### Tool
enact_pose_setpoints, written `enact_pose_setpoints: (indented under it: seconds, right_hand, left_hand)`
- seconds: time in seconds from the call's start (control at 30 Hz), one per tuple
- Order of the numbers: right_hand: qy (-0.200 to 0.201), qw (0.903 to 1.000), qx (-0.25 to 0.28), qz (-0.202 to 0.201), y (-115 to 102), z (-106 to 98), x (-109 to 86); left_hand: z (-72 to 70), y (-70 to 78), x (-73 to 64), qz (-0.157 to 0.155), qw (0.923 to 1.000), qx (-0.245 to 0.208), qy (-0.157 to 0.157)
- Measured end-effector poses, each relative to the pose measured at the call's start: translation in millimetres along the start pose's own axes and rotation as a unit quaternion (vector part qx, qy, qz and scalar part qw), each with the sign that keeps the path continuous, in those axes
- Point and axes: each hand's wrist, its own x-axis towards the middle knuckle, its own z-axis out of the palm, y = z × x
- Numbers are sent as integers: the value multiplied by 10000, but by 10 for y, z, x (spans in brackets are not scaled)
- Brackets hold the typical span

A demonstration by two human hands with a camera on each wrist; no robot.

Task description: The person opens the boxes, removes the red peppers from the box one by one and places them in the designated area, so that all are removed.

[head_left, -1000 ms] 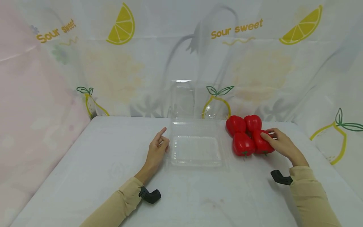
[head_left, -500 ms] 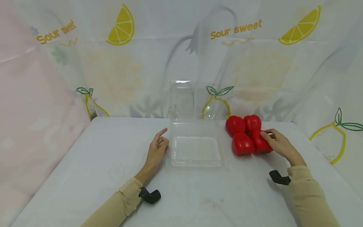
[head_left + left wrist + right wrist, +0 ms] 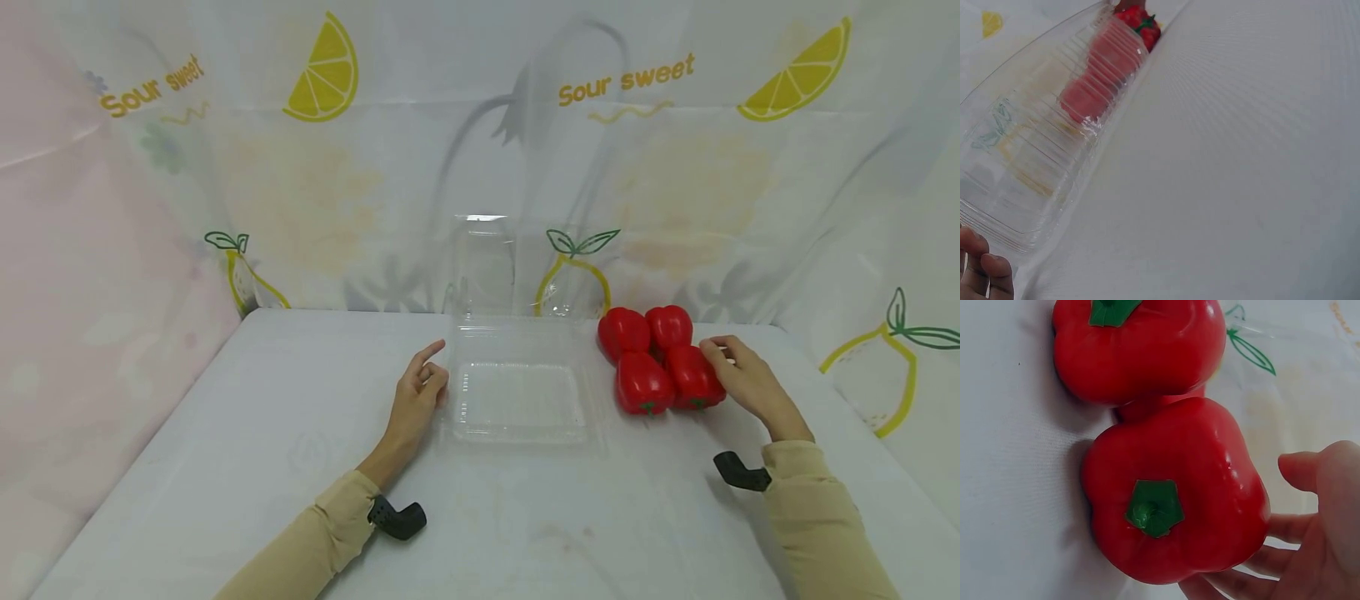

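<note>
Several red bell peppers are bunched together on the white table, right of a clear plastic box (image 3: 521, 437). My right hand (image 3: 750, 383) is at the near right bell pepper (image 3: 693, 377). In the right wrist view the thumb (image 3: 1300, 470) stands off that pepper, while the fingers reach along its lower side. Beside the box's left edge lies my left hand (image 3: 414, 398), index finger extended and the others loosely bent. Its fingertips (image 3: 996, 265) come close to the box's rim in the left wrist view, and it holds nothing visible.
The box's clear lid (image 3: 483, 262) stands raised at the back, against a fruit-printed curtain (image 3: 420, 167). A second pepper (image 3: 643, 383) sits between the box and the near right one, with more peppers (image 3: 624, 333) behind. Each wrist carries a black camera mount (image 3: 397, 518).
My right thumb has come off the top of the near right bell pepper, and the hand has shifted slightly right. The left hand and the box have stayed in place.
</note>
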Motion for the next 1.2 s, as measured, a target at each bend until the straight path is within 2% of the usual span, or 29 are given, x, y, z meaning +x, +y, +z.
enact_pose_setpoints:
  seconds: [0.63, 0.8, 1.0, 1.03, 1.2]
  right_hand:
    - [440, 9990, 97, -66, -35, -8, 5]
    - [475, 9986, 150, -184, -18, 16, 25]
    - [430, 9986, 168, -253, -20, 72, 5]
    - [524, 9980, 141, -322, -29, 81, -2]
    - [1099, 9910, 102, -761, -117, 114, -49]
  left_hand:
    - [28, -12, 19, 85, 9999, 1, 75]
    - [15, 36, 6, 27, 10000, 30, 46]
    - [-11, -3, -8, 38, 9997, 149, 195]
    - [-14, -48, 7, 116, 9994, 187, 265]
    - [-20, -59, 48, 281, 9979, 426, 396]
